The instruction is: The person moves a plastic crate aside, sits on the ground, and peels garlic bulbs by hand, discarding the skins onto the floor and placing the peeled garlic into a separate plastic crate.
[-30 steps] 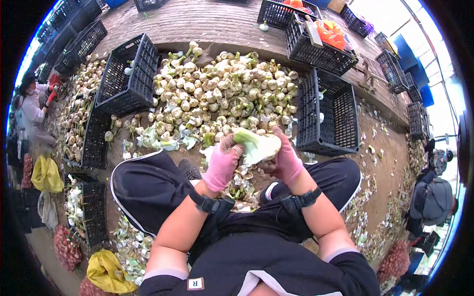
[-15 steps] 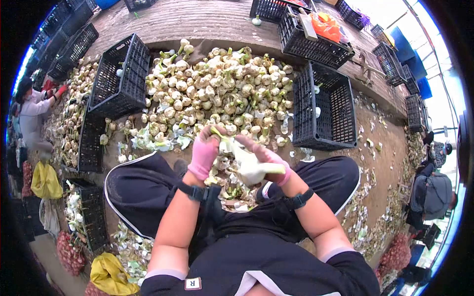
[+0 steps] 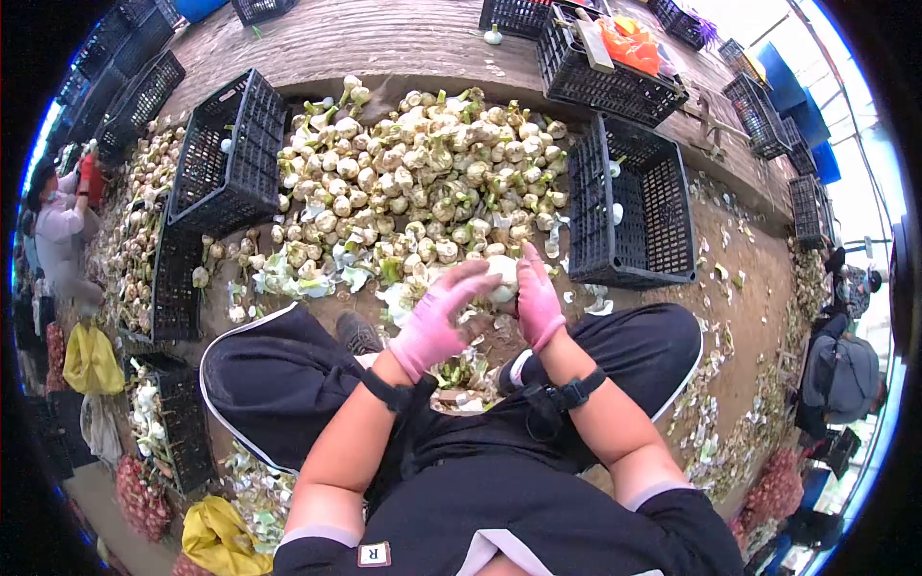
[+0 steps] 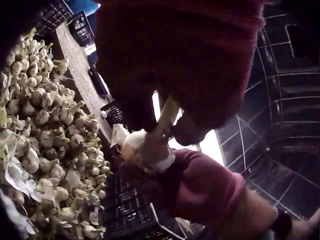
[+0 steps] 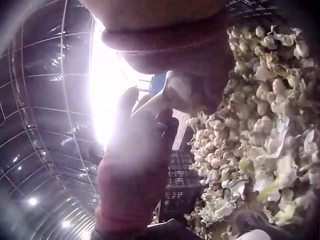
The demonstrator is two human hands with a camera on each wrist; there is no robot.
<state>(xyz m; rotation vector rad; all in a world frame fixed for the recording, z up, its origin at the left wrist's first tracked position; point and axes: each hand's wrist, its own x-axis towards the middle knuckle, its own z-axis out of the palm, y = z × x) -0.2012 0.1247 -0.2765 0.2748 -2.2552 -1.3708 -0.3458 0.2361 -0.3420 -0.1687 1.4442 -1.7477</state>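
One garlic bulb (image 3: 501,278) between hands, ahead of torso, just short of pile (image 3: 423,182) at 12 o'clock. Right hand (image 3: 540,305) grips bulb; left hand (image 3: 434,322) open, fingers loosely spread beside stem (image 4: 169,116). Step looks like stripping outer skin. Next move likely calls for steady right grip, left pinch on loose layers, then peeling; crate (image 3: 661,206) waits at 1 o'clock.

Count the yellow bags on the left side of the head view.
2: one yellow bag near the left edge, another lower down, near a red mesh sack. More may be hidden.
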